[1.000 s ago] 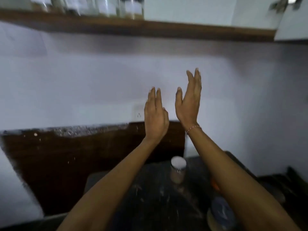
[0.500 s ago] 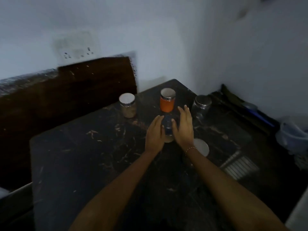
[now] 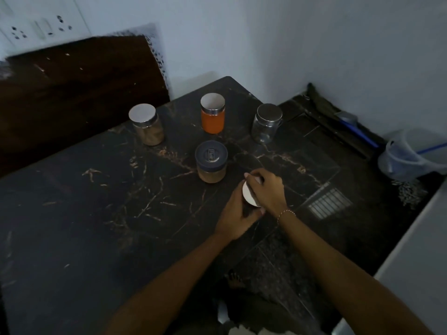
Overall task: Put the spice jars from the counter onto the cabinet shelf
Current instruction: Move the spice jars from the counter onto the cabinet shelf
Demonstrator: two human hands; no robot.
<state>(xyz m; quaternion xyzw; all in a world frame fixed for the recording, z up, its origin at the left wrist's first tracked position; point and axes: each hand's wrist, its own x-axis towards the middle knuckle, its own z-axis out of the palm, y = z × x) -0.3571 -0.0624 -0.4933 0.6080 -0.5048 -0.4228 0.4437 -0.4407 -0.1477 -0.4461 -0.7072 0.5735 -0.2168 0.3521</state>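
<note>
Several spice jars stand on the dark marble counter (image 3: 101,213). A brown-powder jar (image 3: 146,125) with a steel lid is at the back left, an orange-powder jar (image 3: 212,114) in the middle, and a clear, seemingly empty jar (image 3: 267,124) at the right. In front of them is a dark-lidded jar (image 3: 211,162) of brown powder. Both hands grip a white-lidded jar (image 3: 249,197) near the counter's right edge: my left hand (image 3: 235,213) wraps its side, and my right hand (image 3: 266,189) covers its top. The cabinet shelf is out of view.
A dark wooden board (image 3: 79,88) leans on the wall behind the counter, under a switch plate (image 3: 36,25). Right of the counter, lower down, lie a floor drain grate (image 3: 329,201), a plastic bucket (image 3: 406,158) and a blue-handled tool (image 3: 358,131).
A second ago both open hands were raised toward the shelf. The view then dropped to the counter, the hands reached the dark-lidded jar, and now they grip the white-lidded jar nearer the edge.
</note>
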